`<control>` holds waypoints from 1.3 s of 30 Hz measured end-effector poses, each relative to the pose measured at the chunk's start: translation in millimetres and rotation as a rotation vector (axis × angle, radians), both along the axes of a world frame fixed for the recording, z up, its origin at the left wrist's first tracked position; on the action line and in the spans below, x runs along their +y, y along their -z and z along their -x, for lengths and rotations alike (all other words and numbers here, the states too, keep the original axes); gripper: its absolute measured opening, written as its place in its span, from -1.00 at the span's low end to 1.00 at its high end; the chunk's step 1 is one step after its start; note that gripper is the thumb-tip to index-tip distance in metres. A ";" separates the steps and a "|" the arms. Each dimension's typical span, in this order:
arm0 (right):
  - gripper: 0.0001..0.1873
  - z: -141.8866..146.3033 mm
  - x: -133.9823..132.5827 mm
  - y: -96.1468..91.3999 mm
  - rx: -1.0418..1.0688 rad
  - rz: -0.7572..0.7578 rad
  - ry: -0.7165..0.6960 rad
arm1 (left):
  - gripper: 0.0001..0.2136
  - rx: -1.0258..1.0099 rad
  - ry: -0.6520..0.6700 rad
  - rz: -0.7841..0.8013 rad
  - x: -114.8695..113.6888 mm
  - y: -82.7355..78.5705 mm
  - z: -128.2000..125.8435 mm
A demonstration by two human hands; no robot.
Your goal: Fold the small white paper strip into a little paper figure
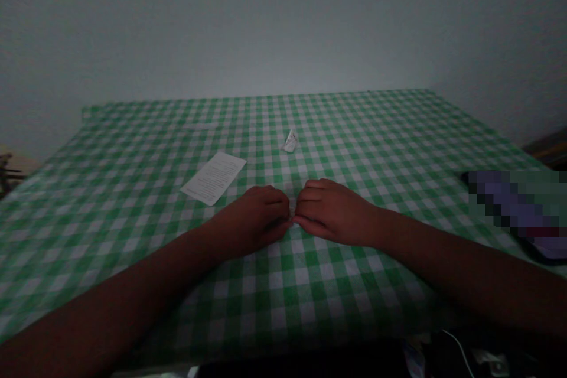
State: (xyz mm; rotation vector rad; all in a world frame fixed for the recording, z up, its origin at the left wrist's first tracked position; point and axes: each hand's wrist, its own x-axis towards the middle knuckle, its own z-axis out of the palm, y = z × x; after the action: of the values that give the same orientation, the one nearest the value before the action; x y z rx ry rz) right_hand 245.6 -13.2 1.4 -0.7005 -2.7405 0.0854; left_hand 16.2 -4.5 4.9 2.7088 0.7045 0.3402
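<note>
Close together over the middle of the checked tablecloth [283,283] are my two hands, fingertips almost meeting. My left hand [259,215] is closed, its thumb pressed toward the curled fingers. My right hand [332,209] mirrors it, also in a pinch. Something small and pale seems to show in the narrow gap between them, but its kind cannot be made out in the dim light. A printed sheet of paper [214,178] lies flat just beyond my left hand. Farther back, straight ahead of both hands, sits a small crumpled white scrap [290,141].
At the right edge of the table lies a dark-rimmed flat device [522,212], partly blurred out by pixels. A plain wall [283,29] rises behind the table. Below the near edge, a white cable [458,345] and some dim items show at the lower right.
</note>
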 end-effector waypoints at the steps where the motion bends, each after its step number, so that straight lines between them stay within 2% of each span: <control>1: -0.65 -0.4 1.6 0.3 0.019 0.044 -0.010 | -0.83 -0.012 -0.004 0.006 0.7 0.2 -0.5; 5: -0.72 -3.6 6.3 0.2 0.053 0.173 -0.045 | -0.86 -0.055 -0.019 0.025 1.6 2.7 0.3; 10: -0.78 -6.0 8.2 -0.6 0.072 0.260 0.008 | -0.80 -0.059 -0.124 0.055 -0.6 7.0 3.9; 15: -0.79 -6.6 8.9 -1.9 0.072 0.318 0.054 | -0.75 -0.039 -0.145 0.034 -0.2 6.6 2.9; 24: -0.83 -1.2 5.6 6.4 0.071 0.217 0.157 | -0.67 -0.060 -0.083 0.038 3.3 5.1 5.5; 27: -0.84 0.5 5.5 8.1 0.083 0.157 0.174 | -0.65 -0.059 -0.041 0.035 6.3 5.3 7.4; 31: -0.83 2.2 3.8 8.0 0.058 0.068 0.201 | -0.65 -0.053 -0.049 0.048 7.9 4.4 8.8; 39: -0.75 8.2 -3.8 9.9 -0.045 -0.076 0.081 | -0.80 -0.016 -0.081 0.016 5.5 5.8 5.4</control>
State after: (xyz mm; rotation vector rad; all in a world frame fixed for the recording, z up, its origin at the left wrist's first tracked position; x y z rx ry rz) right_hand 237.4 -17.0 -8.5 -0.7997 -2.7382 -0.0534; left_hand 10.8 1.0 -0.9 2.6644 0.8101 0.3738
